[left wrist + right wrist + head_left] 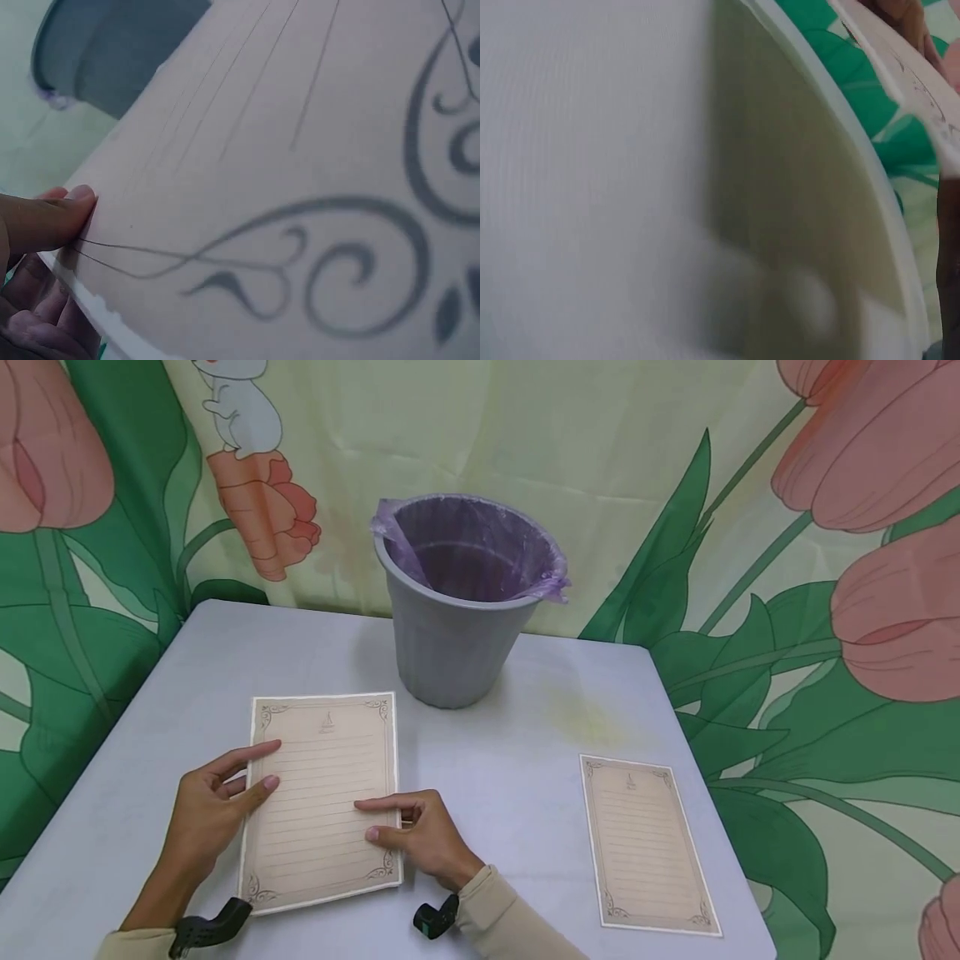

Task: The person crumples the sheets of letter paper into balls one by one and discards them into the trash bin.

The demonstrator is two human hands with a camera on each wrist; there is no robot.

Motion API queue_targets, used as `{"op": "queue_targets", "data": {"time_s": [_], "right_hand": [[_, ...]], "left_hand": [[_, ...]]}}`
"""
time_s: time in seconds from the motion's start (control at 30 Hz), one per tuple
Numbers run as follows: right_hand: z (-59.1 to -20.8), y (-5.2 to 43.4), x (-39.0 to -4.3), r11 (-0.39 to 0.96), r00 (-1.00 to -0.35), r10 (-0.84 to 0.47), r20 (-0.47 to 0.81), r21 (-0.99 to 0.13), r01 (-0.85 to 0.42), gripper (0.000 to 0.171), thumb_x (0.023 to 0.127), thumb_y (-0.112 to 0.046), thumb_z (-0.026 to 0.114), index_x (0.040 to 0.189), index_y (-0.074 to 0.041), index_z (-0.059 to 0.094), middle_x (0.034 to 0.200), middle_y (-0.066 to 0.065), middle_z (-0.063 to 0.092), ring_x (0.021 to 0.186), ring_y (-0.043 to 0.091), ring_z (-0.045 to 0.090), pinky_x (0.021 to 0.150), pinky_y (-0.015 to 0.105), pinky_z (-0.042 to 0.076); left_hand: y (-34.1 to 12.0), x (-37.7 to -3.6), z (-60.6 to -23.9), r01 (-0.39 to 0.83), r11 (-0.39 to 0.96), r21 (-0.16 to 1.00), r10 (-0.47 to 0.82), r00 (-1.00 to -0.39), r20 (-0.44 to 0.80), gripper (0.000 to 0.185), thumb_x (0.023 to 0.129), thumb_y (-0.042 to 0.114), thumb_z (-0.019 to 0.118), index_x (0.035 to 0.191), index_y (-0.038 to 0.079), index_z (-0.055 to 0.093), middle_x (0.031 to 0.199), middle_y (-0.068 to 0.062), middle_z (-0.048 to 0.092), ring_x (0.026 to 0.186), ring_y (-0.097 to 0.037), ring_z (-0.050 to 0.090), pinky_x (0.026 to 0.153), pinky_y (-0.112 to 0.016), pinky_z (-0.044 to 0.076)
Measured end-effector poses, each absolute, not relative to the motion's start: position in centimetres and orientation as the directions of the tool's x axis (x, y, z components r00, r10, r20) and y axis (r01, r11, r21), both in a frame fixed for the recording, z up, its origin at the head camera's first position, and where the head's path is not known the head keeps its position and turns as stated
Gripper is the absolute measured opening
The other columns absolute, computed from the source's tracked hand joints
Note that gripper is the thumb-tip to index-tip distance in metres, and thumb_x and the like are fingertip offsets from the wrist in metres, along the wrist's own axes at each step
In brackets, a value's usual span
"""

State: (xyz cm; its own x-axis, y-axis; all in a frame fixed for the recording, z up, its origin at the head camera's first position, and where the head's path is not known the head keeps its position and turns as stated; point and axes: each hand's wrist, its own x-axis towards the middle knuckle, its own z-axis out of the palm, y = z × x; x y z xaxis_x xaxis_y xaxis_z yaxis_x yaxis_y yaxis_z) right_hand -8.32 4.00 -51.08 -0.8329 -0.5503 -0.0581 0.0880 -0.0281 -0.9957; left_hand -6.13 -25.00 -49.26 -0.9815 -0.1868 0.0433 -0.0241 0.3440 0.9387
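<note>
Currently, lined paper point(322, 768) held over the left half of the desk point(495, 777), toward the near edge. Ornate scrolls at its corners, small printed emblem at the top.

Left hand point(208, 814) on the paper's left margin: thumb and index finger on the face, other fingers below, pinching the edge. Right hand point(423, 835) at the right margin, lower down: index finger stretched across the face, thumb beneath it in line, edge gripped. Whether the paper rests fully on the desk, cannot tell.

Second sheet point(651, 847), same pattern, flat by the desk's right edge, well apart from both hands. Grey bin point(461, 652) upright near the middle of the far edge, purple liner point(405, 547) folded over its rim. Yellowish stain point(581, 706) toward the far right corner. Behind: tulip-printed backdrop point(600, 468).
</note>
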Motion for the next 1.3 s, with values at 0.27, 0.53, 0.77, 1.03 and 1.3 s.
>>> {"op": "queue_targets", "data": {"time_s": [0.27, 0.53, 0.77, 1.03, 1.3], "right_hand": [[-50.1, 5.3, -9.0, -0.049, -0.867, -0.498, 0.021, -0.999, 0.004, 0.041, 0.09, 0.002, 0.081, 0.13, -0.006, 0.076, 0.134, 0.013, 0.074, 0.113, 0.013, 0.075, 0.088, 0.03, 0.064], [-49.1, 5.3, -9.4, -0.106, -0.888, -0.453, 0.078, -0.994, -0.033, 0.043, 0.091, 0.0, 0.081, 0.133, -0.003, 0.073, 0.137, 0.015, 0.073, 0.113, 0.012, 0.073, 0.086, 0.029, 0.064], [-49.0, 5.1, -9.8, -0.118, -0.905, -0.412, 0.101, -0.991, -0.057, 0.046, 0.093, -0.009, 0.082, 0.138, -0.004, 0.07, 0.139, 0.016, 0.071, 0.103, 0.008, 0.071, 0.08, 0.025, 0.063], [-49.4, 4.3, -9.7, -0.117, -0.93, -0.338, 0.145, -0.987, -0.112, 0.045, 0.093, -0.009, 0.082, 0.136, -0.009, 0.073, 0.138, 0.014, 0.072, 0.105, 0.01, 0.072, 0.08, 0.029, 0.065], [-49.6, 3.9, -9.6, -0.037, -0.934, -0.3, 0.194, -0.981, -0.191, 0.046, 0.091, -0.007, 0.083, 0.136, -0.011, 0.074, 0.131, 0.015, 0.074, 0.106, 0.01, 0.071, 0.083, 0.026, 0.062]], "left_hand": [[-23.1, -6.4, -49.3, 0.022, 0.308, 0.951, -0.089, -0.995, 0.051, 0.055, 0.095, 0.006, 0.08, 0.147, 0.008, 0.063, 0.155, -0.025, 0.054, 0.105, 0.012, 0.067, 0.076, -0.021, 0.064], [-20.9, -6.0, -49.2, 0.062, 0.275, 0.959, -0.023, -0.997, 0.071, 0.046, 0.098, 0.013, 0.078, 0.143, 0.01, 0.068, 0.153, -0.016, 0.06, 0.104, -0.001, 0.075, 0.074, -0.023, 0.064], [-19.6, -5.7, -49.3, 0.116, 0.203, 0.972, 0.016, -0.993, 0.115, 0.037, 0.103, 0.009, 0.07, 0.14, 0.008, 0.069, 0.138, 0.02, 0.066, 0.106, -0.002, 0.074, 0.076, -0.025, 0.063], [-18.6, -5.1, -48.6, 0.062, 0.07, 0.996, 0.127, -0.99, 0.053, 0.06, 0.091, 0.002, 0.083, 0.147, 0.01, 0.063, 0.134, -0.006, 0.067, 0.099, -0.017, 0.076, 0.074, -0.038, 0.067], [-17.8, -4.8, -48.3, 0.104, 0.1, 0.99, 0.097, -0.991, 0.094, 0.053, 0.092, 0.002, 0.082, 0.142, 0.006, 0.066, 0.137, -0.007, 0.065, 0.099, -0.015, 0.075, 0.073, -0.037, 0.067]]}}
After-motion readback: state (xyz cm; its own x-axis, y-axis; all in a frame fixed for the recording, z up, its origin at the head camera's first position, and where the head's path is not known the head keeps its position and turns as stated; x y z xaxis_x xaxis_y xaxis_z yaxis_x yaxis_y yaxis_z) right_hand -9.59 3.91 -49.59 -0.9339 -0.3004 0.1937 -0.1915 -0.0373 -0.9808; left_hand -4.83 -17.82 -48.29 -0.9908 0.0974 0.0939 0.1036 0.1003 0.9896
